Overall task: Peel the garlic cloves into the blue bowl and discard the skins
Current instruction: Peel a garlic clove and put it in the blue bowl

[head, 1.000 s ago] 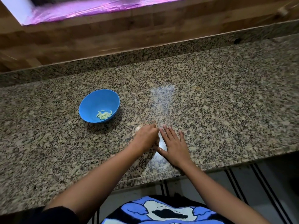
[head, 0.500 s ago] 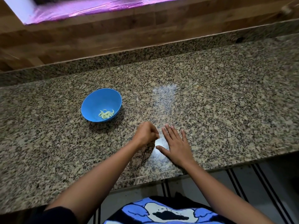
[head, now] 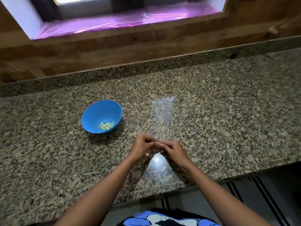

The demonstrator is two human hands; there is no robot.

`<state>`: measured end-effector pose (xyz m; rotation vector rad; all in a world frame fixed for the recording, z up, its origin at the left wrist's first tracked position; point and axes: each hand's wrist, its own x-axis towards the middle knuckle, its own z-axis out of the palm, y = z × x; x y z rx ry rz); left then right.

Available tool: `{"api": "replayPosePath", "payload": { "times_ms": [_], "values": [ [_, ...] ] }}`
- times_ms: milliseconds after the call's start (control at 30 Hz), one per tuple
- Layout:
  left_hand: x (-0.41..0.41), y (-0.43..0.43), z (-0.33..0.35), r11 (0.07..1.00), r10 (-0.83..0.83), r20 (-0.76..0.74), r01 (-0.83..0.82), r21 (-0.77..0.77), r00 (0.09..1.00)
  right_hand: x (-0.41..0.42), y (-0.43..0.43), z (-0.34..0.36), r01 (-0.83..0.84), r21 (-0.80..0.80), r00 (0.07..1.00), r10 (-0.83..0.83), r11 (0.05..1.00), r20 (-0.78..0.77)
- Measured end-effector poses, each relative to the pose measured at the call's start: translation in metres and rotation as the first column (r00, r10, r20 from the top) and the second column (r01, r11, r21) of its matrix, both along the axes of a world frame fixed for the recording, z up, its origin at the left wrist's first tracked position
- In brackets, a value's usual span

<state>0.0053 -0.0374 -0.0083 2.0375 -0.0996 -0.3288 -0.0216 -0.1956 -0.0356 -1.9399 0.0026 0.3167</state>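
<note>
Both hands are over the near part of the granite counter (head: 219, 121), right of the blue bowl (head: 96, 111) and apart from it.

Left hand (head: 142, 146): fingers curled tight, knuckles uppermost, tips turned inward toward the other hand. The grip is narrow. 1 small pale scrap (head: 147, 154) shows at the lower edge of this hand, apparently held inside the curled fingers. Blur prevents telling whether it is clove or skin.

Right hand (head: 176, 152): fingers also curled, tips brought against the tips of the left hand at the centre. The gap between the 2 sets of fingertips is closed. Whether the right fingers pinch anything cannot be told, as the meeting point is small and smeared by motion.

Neither palm lies flat on the stone. Both are raised a little, and a bright patch of reflected light sits on the counter just beneath them.

Blue bowl: upright on the counter, left of the hands and further back. 1 small heap of peeled garlic cloves (head: 106, 125) lies in its bottom, toward the near-right side. The rest of the inner wall is bare.

Surroundings: a low granite upstand runs along the back of the counter, with a wood-look wall (head: 146, 46) above it and a window ledge (head: 114, 23) showing a purple sheen. A blue and white garment (head: 171, 220) shows at the bottom edge, below the counter front.
</note>
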Motion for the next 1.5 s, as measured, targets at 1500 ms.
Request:
{"api": "replayPosePath", "payload": {
  "times_ms": [1500],
  "values": [
    [-0.027,0.016,0.013,0.981,0.024,0.340,-0.087,0.173,0.940,0.000,0.019,0.031,0.177,0.273,0.967,-0.116,0.946,-0.227]
  ]
}}
